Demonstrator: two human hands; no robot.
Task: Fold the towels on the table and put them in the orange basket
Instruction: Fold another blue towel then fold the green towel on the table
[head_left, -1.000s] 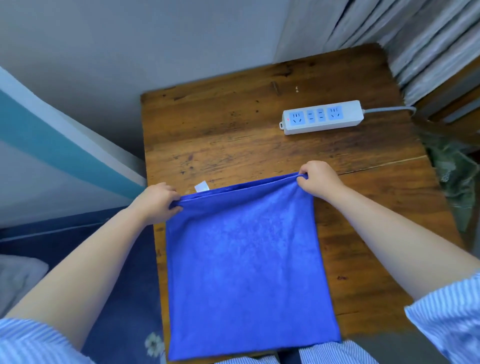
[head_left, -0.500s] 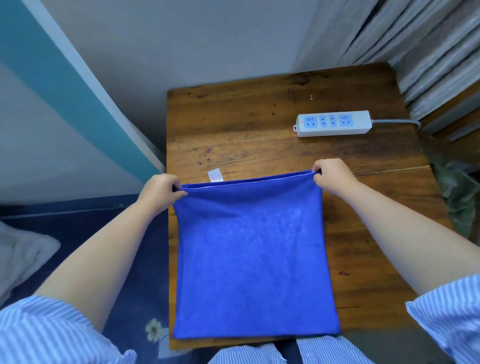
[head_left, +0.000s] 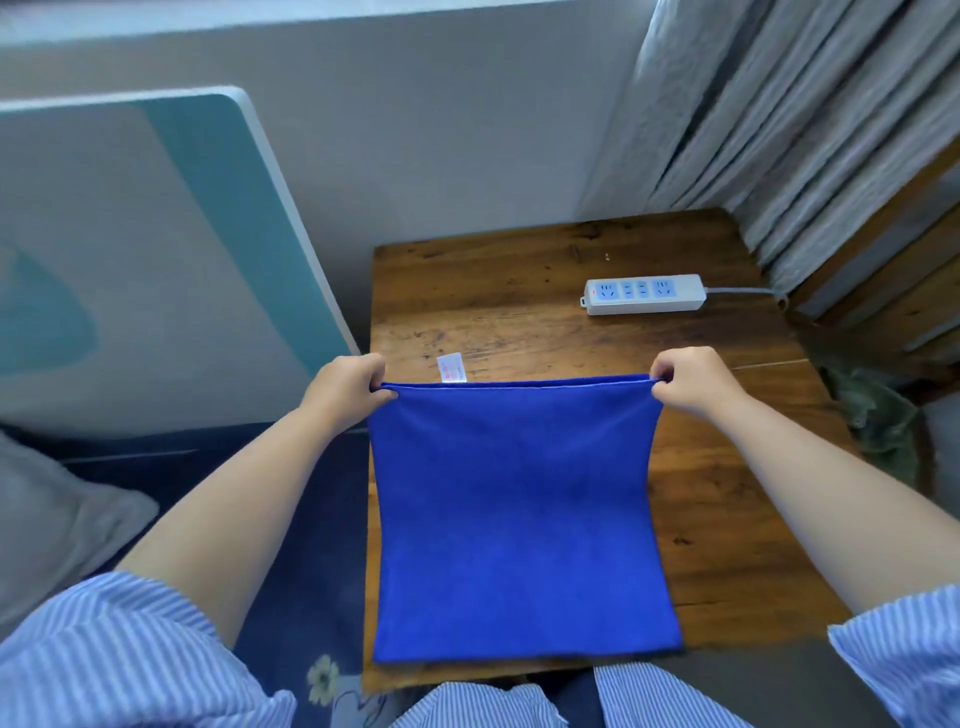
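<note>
**Item: blue towel held at two corners, wooden table**

Our left hand (head_left: 345, 387) has its fingers curled tight, pinching the far-left corner of the blue towel (head_left: 517, 514). Our right hand (head_left: 691, 382) pinches the far-right corner likewise, so the far edge is pulled straight. The towel's near part lies flat on the wooden table (head_left: 727, 499), reaching its near edge; a white tag (head_left: 452, 368) shows at the far edge.

Far right on the table: a white power strip (head_left: 644, 294), well apart from the towel. Grey curtain (head_left: 779, 119) at right. Teal-and-white panel (head_left: 156, 249) leans at left against a pale wall. Dark blue carpet (head_left: 291, 597) beneath.
</note>
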